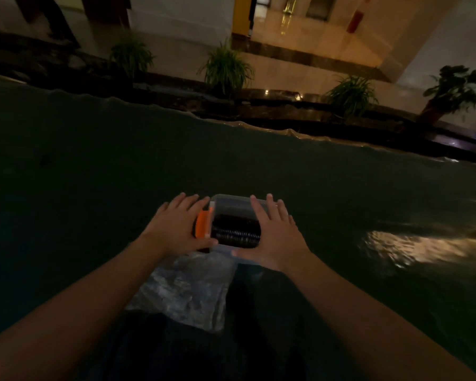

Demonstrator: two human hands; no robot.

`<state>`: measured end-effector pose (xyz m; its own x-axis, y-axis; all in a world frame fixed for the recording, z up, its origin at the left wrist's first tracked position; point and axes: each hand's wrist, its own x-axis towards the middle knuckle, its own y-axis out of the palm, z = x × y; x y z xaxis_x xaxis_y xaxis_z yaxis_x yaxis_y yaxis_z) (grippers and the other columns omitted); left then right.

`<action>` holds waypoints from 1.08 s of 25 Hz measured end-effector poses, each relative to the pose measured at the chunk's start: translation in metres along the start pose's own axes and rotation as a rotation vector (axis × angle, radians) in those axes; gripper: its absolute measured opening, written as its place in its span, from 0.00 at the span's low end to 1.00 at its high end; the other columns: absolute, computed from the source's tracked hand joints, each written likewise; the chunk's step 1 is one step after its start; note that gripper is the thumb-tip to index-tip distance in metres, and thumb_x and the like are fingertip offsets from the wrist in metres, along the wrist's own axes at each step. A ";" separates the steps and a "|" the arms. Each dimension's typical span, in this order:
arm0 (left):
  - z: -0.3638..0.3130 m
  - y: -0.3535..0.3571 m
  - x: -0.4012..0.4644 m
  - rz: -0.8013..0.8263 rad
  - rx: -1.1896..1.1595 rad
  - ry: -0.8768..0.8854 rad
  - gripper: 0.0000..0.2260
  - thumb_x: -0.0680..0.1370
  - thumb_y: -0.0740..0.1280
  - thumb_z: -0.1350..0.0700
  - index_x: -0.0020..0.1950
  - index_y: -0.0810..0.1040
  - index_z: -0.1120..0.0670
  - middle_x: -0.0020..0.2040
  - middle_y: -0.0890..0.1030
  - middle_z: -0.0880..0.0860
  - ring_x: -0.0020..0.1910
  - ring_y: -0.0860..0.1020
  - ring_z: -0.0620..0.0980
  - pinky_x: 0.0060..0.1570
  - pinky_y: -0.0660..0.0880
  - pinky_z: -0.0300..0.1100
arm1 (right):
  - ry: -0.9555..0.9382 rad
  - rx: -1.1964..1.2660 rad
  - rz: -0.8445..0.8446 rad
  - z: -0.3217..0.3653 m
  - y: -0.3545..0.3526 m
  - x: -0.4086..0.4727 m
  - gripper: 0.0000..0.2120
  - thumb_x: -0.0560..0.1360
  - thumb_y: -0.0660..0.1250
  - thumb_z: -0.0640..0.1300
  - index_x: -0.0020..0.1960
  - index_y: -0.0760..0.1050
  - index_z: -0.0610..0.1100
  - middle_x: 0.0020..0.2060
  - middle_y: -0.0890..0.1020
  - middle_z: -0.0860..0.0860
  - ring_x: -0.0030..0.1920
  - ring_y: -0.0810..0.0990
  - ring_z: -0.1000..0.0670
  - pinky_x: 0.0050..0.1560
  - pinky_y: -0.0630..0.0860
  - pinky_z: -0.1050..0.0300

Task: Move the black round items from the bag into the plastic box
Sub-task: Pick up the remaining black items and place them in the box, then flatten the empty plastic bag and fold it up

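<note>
1. One wide, dark desk fills the middle of the frame from edge to edge, giving a flat bed for everything being handled; a warm glare sits on it at centre right.
2. Potted plants line a ledge across the upper frame, well apart from the work and playing no part in it.
3. Lying at lower centre, the clear plastic bag spreads flat and looks slack, its upper end touching the box, probably kept close so items travel a short way.
4. Just above the bag, at frame centre, the plastic box sits on the desk with an orange part on its left side.
5. Both hands press flat against the box sides, left hand over the orange part and right hand on the opposite wall, fingers spread, clamping it between them, seemingly to steady or square it.
6. Inside the box, the black round items stand stacked in tight rows, so most of the transfer looks done; whether any stay in the bag cannot be told.
</note>
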<state>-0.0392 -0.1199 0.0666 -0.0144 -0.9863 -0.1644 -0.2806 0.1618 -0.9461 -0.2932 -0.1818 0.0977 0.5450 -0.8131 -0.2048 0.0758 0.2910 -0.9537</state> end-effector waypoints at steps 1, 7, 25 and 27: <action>0.013 0.001 -0.013 -0.004 0.000 -0.029 0.51 0.67 0.58 0.20 0.82 0.47 0.43 0.83 0.54 0.51 0.82 0.50 0.56 0.77 0.55 0.63 | -0.034 -0.008 -0.011 0.008 0.001 -0.002 0.61 0.63 0.66 0.79 0.80 0.34 0.59 0.83 0.40 0.45 0.81 0.39 0.39 0.77 0.46 0.32; 0.068 0.032 -0.072 -0.076 0.003 -0.015 0.29 0.82 0.60 0.42 0.81 0.58 0.48 0.81 0.62 0.53 0.81 0.54 0.53 0.78 0.54 0.55 | -0.238 0.085 -0.054 0.080 0.045 -0.011 0.49 0.75 0.56 0.74 0.82 0.36 0.53 0.82 0.37 0.47 0.79 0.33 0.44 0.73 0.38 0.45; 0.110 0.158 -0.086 0.192 0.185 -0.035 0.65 0.55 0.48 0.11 0.83 0.38 0.47 0.82 0.34 0.55 0.79 0.30 0.62 0.74 0.33 0.67 | -0.037 -0.023 0.040 0.101 0.240 0.010 0.41 0.79 0.40 0.73 0.83 0.41 0.50 0.83 0.42 0.45 0.81 0.36 0.44 0.78 0.37 0.40; 0.115 0.160 -0.088 0.168 0.175 -0.028 0.66 0.53 0.49 0.11 0.83 0.39 0.46 0.82 0.35 0.56 0.78 0.29 0.64 0.75 0.32 0.66 | -0.021 -0.006 0.013 0.091 0.242 0.008 0.41 0.79 0.40 0.74 0.83 0.42 0.50 0.83 0.44 0.47 0.81 0.38 0.46 0.79 0.38 0.42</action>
<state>0.0278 -0.0035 -0.1026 -0.0192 -0.9440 -0.3293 -0.1064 0.3294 -0.9382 -0.1949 -0.0718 -0.1145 0.5634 -0.7984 -0.2126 0.0639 0.2987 -0.9522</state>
